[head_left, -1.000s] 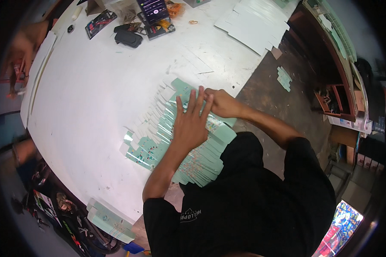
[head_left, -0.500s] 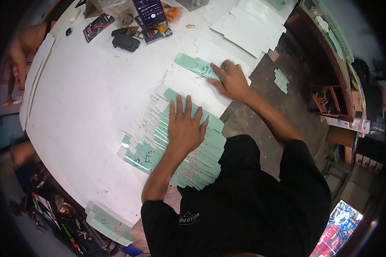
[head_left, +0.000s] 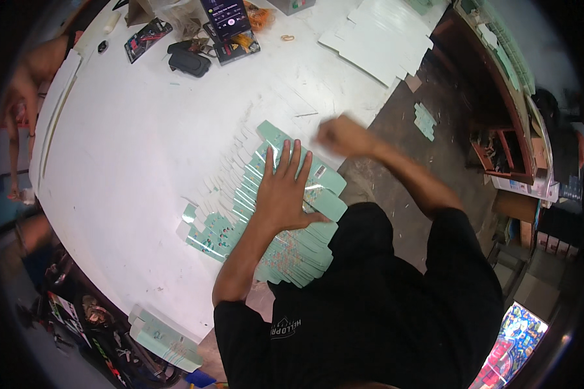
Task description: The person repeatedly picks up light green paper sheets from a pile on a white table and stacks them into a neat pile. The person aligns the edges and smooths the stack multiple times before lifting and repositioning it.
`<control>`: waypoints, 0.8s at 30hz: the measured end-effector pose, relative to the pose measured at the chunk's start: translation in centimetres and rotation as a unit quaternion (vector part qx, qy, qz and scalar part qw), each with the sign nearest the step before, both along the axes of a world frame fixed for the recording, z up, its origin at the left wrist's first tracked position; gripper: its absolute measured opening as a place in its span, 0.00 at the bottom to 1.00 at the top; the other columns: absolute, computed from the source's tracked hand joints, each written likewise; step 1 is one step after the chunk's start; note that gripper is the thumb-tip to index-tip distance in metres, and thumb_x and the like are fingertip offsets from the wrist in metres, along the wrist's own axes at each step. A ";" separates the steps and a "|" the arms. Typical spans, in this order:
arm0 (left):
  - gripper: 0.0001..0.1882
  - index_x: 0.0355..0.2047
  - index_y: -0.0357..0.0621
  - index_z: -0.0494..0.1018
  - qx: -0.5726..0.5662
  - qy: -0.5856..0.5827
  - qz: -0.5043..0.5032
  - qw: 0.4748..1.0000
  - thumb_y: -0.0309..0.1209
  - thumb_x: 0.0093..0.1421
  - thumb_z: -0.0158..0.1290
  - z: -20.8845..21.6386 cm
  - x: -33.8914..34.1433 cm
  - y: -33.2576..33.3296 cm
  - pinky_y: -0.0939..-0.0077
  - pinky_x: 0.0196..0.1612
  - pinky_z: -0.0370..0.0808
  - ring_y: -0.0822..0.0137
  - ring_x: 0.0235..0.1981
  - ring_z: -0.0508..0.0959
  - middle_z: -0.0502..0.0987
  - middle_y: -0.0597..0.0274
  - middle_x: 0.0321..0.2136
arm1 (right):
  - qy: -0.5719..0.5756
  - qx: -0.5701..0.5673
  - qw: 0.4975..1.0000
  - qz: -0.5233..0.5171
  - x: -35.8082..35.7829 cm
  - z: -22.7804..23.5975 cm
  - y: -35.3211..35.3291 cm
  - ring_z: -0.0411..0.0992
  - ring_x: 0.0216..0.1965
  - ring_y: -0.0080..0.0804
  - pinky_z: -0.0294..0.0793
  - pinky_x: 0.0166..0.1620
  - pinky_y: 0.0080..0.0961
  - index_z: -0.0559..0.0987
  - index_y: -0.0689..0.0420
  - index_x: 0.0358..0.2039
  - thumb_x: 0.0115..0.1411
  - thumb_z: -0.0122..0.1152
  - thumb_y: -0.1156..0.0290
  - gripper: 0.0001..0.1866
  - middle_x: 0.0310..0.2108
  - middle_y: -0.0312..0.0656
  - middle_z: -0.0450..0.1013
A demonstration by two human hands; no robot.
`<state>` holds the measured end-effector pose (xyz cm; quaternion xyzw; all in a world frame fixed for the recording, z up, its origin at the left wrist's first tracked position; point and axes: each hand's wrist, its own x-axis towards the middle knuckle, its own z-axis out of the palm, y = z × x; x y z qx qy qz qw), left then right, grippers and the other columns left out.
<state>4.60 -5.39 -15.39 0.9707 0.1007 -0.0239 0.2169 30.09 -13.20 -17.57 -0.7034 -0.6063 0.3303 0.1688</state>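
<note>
Right hand (head_left: pixel 345 136) has neared the carton blanks (head_left: pixel 295 256) — blurred, grip unclear; left hand (head_left: pixel 283 198) spread flat atop them.

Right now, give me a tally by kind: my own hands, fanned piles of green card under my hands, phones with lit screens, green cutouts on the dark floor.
Left hand and right hand: 2
Fanned pile of green card: 1
Lit phone: 1
Green cutout on the floor: 1
Total: 5
</note>
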 end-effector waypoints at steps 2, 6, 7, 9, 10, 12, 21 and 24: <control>0.57 0.74 0.42 0.60 -0.014 -0.007 0.013 1.000 0.69 0.56 0.57 0.2 -0.1 -0.4 0.34 0.77 0.38 0.39 0.78 0.48 0.53 0.36 0.76 | -0.106 0.119 0.969 -0.190 7.1 0.3 0.6 0.82 0.44 0.49 0.80 0.49 0.41 0.84 0.60 0.49 0.69 0.62 0.64 0.15 0.44 0.53 0.83; 0.45 0.71 0.47 0.67 -0.033 0.055 0.055 0.996 0.67 0.65 0.51 -0.1 0.7 -1.1 0.34 0.77 0.41 0.36 0.76 0.53 0.58 0.35 0.73 | -0.399 0.170 0.877 -0.209 15.8 -2.9 -1.8 0.80 0.52 0.53 0.80 0.53 0.44 0.67 0.53 0.70 0.71 0.60 0.64 0.29 0.51 0.59 0.79; 0.42 0.70 0.47 0.69 -0.002 0.028 0.063 0.998 0.65 0.67 0.50 -0.3 0.3 -0.9 0.35 0.76 0.43 0.35 0.75 0.55 0.59 0.34 0.73 | -0.274 0.136 0.919 -0.248 13.2 -1.6 -1.2 0.81 0.47 0.52 0.80 0.49 0.42 0.68 0.53 0.68 0.71 0.60 0.68 0.27 0.47 0.57 0.80; 0.36 0.67 0.47 0.73 0.053 -0.033 0.065 0.996 0.60 0.70 0.49 -0.8 0.0 -1.2 0.36 0.76 0.46 0.33 0.73 0.58 0.61 0.34 0.71 | -0.108 0.237 0.939 -0.224 7.4 -0.2 -1.9 0.84 0.35 0.48 0.81 0.38 0.36 0.73 0.53 0.63 0.69 0.59 0.76 0.22 0.36 0.51 0.82; 0.35 0.66 0.46 0.74 0.043 -0.055 0.073 0.995 0.58 0.70 0.49 -1.2 -0.2 -1.3 0.36 0.76 0.47 0.32 0.73 0.58 0.62 0.32 0.71 | -0.060 0.240 0.955 -0.162 5.8 -0.8 -2.2 0.81 0.39 0.56 0.79 0.41 0.44 0.75 0.54 0.61 0.67 0.60 0.75 0.22 0.47 0.60 0.77; 0.33 0.65 0.44 0.75 0.023 -0.100 0.089 0.991 0.55 0.70 0.49 -1.8 -0.1 -1.4 0.37 0.76 0.48 0.30 0.73 0.58 0.63 0.29 0.69 | -0.179 0.216 0.951 -0.126 2.6 -1.0 -2.1 0.78 0.36 0.56 0.77 0.40 0.44 0.78 0.61 0.58 0.66 0.64 0.71 0.20 0.41 0.57 0.77; 0.48 0.77 0.44 0.54 0.091 -0.015 0.071 0.993 0.43 0.60 0.62 1.1 0.4 -1.5 0.33 0.77 0.41 0.33 0.78 0.48 0.53 0.33 0.75 | 0.101 0.087 0.979 -0.157 -4.9 2.2 -1.5 0.79 0.35 0.62 0.77 0.42 0.52 0.79 0.63 0.46 0.70 0.57 0.68 0.12 0.34 0.62 0.79; 0.53 0.76 0.41 0.55 0.024 0.005 0.002 1.000 0.40 0.53 0.66 -1.6 -0.3 -0.6 0.28 0.76 0.36 0.31 0.78 0.43 0.48 0.35 0.77 | 0.042 0.010 0.995 -0.094 -4.8 0.8 -1.7 0.79 0.35 0.61 0.78 0.42 0.51 0.81 0.62 0.42 0.68 0.59 0.66 0.12 0.34 0.60 0.79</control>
